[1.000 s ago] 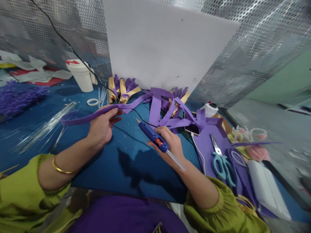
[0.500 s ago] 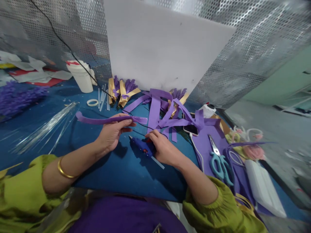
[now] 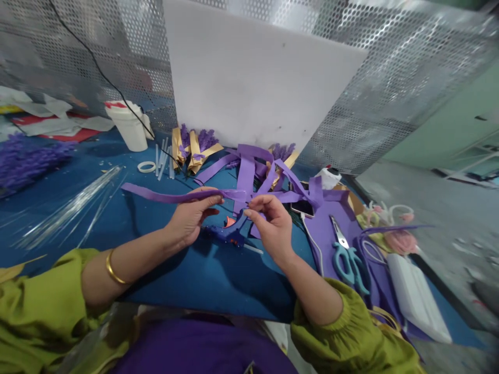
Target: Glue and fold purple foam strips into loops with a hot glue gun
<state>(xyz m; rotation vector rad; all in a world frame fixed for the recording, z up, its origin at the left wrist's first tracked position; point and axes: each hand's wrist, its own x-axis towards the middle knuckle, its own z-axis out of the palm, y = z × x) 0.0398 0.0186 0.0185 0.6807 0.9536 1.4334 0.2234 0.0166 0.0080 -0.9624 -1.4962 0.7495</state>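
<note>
A long purple felt strip [image 3: 163, 197] is pinched in my left hand [image 3: 191, 215], thumb on top, its tail reaching out to the left. A glossy, glue-like patch shows on the strip's right part. My right hand [image 3: 273, 228] is closed, thumb and fingers pinched at the strip's right end; the fingertips partly hide that end. Below the strip, between both hands, a blue glue gun [image 3: 228, 234] lies on the blue table [image 3: 175, 280], with an orange trigger and a clear glue stick [image 3: 253, 249] protruding from its back.
Loose purple strips [image 3: 245, 171] and wrapped lavender bunches [image 3: 198, 150] lie behind the hands. Teal-handled scissors [image 3: 346, 259], a phone [image 3: 302, 205] and a white power strip [image 3: 417, 296] are at right. Glue sticks [image 3: 162, 161], a tape ring [image 3: 146, 167] and a white cup [image 3: 130, 127] stand left.
My right hand has let go of the glue gun, which now lies turned on the table, and has moved up to the strip's right end. My left hand has shifted slightly right with the strip.
</note>
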